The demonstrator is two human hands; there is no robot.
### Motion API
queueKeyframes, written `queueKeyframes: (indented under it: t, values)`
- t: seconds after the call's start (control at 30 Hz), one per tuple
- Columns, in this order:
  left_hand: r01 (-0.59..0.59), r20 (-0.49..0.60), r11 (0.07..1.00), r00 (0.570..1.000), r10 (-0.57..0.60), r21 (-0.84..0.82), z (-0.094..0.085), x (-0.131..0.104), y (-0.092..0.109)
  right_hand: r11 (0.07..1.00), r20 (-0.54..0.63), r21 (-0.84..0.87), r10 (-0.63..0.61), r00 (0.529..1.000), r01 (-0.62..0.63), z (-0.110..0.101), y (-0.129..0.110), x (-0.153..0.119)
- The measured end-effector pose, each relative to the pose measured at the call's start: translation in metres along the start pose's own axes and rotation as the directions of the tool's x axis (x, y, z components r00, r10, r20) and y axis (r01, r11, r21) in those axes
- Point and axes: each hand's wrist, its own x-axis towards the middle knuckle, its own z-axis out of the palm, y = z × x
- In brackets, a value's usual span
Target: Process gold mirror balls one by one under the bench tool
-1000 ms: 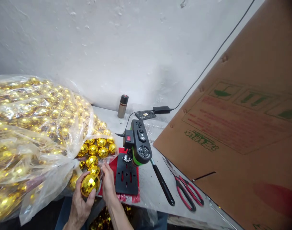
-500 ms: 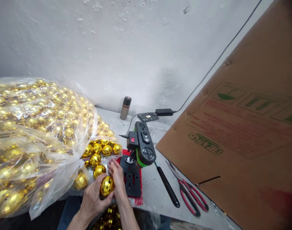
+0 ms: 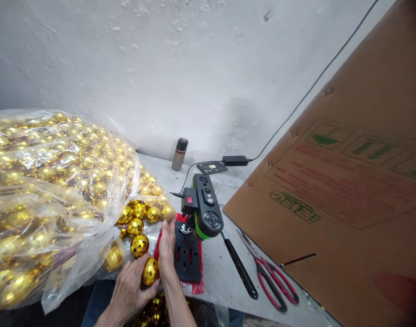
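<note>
My left hand [image 3: 131, 282] is curled round a shiny gold mirror-faceted ball [image 3: 150, 271] near the table's front edge. Beside that ball, my right hand [image 3: 167, 243] has its fingers stretched out and lying along the left side of a black slotted base plate [image 3: 187, 254]. A bit of red sheet [image 3: 157, 249] shows between the right hand and the ball. Just beyond the left hand lie loose gold balls [image 3: 139, 245], spilling from the mouth of a large clear plastic bag [image 3: 102, 218] full of them. More gold balls sit below the hands, partly hidden by my arms.
A black and green device [image 3: 208, 209] with a long black lever [image 3: 240, 268] stands over the plate. Red-handled scissors [image 3: 274, 281] lie to its right, by a big cardboard box [image 3: 330, 181]. Behind are a bottle [image 3: 179, 154], a phone [image 3: 212, 167] and a power adapter [image 3: 235, 161].
The ball in my left hand has moved slightly down and toward me. My right hand's fingers have straightened and shifted forward along the plate, with red sheet now showing beside them.
</note>
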Motion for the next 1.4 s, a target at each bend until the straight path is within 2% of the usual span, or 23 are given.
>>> queueKeyframes:
  t: [0.23,0.5,0.67,0.73,0.8,0.83,0.87,0.9,0.97,1.0,1.03,1.07,1.1,1.17,1.23,1.3,1.37,1.4]
  values:
    - [0.02,-0.011,1.0,1.0,-0.02,0.011,-0.001,-0.004,-0.007,0.968,-0.049,0.149,0.211,0.976,-0.201,0.013,0.005,0.02]
    - [0.057,-0.026,0.996,0.998,-0.055,0.068,0.002,0.01,-0.017,0.868,0.017,0.393,0.325,0.945,-0.305,0.023,-0.001,0.045]
    - [0.141,-0.013,0.989,0.99,-0.142,-0.041,-0.003,0.001,-0.01,0.847,0.016,0.424,0.346,0.938,-0.32,0.021,-0.004,0.026]
    - [0.205,0.0,0.971,0.978,-0.206,-0.122,-0.005,-0.009,-0.006,0.853,0.013,0.414,0.343,0.939,-0.317,0.012,-0.008,0.009]
    - [0.321,0.046,0.915,0.947,-0.319,-0.244,-0.006,-0.019,-0.001,0.865,0.009,0.399,0.327,0.945,-0.303,-0.005,-0.015,-0.012]
    - [0.407,0.093,0.858,0.913,-0.398,-0.314,-0.005,-0.022,0.001,0.878,0.013,0.383,0.306,0.952,-0.288,-0.016,-0.02,-0.023]
    - [0.507,0.152,0.773,0.86,-0.488,-0.381,-0.004,-0.024,0.004,0.896,0.014,0.359,0.276,0.961,-0.262,-0.029,-0.026,-0.035]
    - [0.606,0.221,0.66,0.788,-0.575,-0.443,-0.004,-0.024,0.007,0.935,0.042,0.289,0.2,0.979,-0.203,-0.042,-0.031,-0.047]
    - [0.746,0.361,0.372,0.617,-0.7,-0.553,-0.002,-0.017,0.017,0.986,0.152,0.149,0.047,0.987,-0.07,-0.068,-0.04,-0.073]
    - [0.771,0.428,0.209,0.532,-0.73,-0.602,-0.001,-0.011,0.023,0.995,0.202,0.097,-0.027,0.979,0.007,-0.079,-0.042,-0.086]
    - [0.768,0.495,0.044,0.455,-0.74,-0.639,-0.001,-0.003,0.031,0.994,0.205,0.056,-0.105,0.973,0.095,-0.088,-0.043,-0.099]
    - [0.744,0.56,-0.108,0.389,-0.732,-0.659,0.0,0.005,0.039,0.984,0.129,0.026,-0.181,0.975,0.179,-0.096,-0.043,-0.11]
    - [0.709,0.618,-0.241,0.336,-0.711,-0.663,0.0,0.013,0.048,0.972,0.06,-0.006,-0.233,0.971,0.233,-0.101,-0.041,-0.12]
    - [0.632,0.701,-0.432,0.259,-0.665,-0.643,0.001,0.028,0.064,0.955,-0.059,-0.064,-0.294,0.954,0.291,-0.108,-0.033,-0.136]
    - [0.581,0.75,-0.543,0.191,-0.633,-0.606,0.004,0.039,0.075,0.948,-0.082,-0.101,-0.31,0.947,0.302,-0.112,-0.025,-0.146]
    - [0.564,0.775,-0.596,0.13,-0.619,-0.571,0.008,0.045,0.079,0.944,-0.066,-0.118,-0.318,0.946,0.309,-0.115,-0.016,-0.151]
    - [0.586,0.775,-0.589,0.112,-0.622,-0.557,0.011,0.047,0.077,0.941,-0.054,-0.125,-0.323,0.945,0.314,-0.118,-0.01,-0.154]
    - [0.616,0.765,-0.554,0.127,-0.631,-0.56,0.013,0.047,0.074,0.94,-0.054,-0.13,-0.324,0.944,0.315,-0.119,-0.007,-0.156]
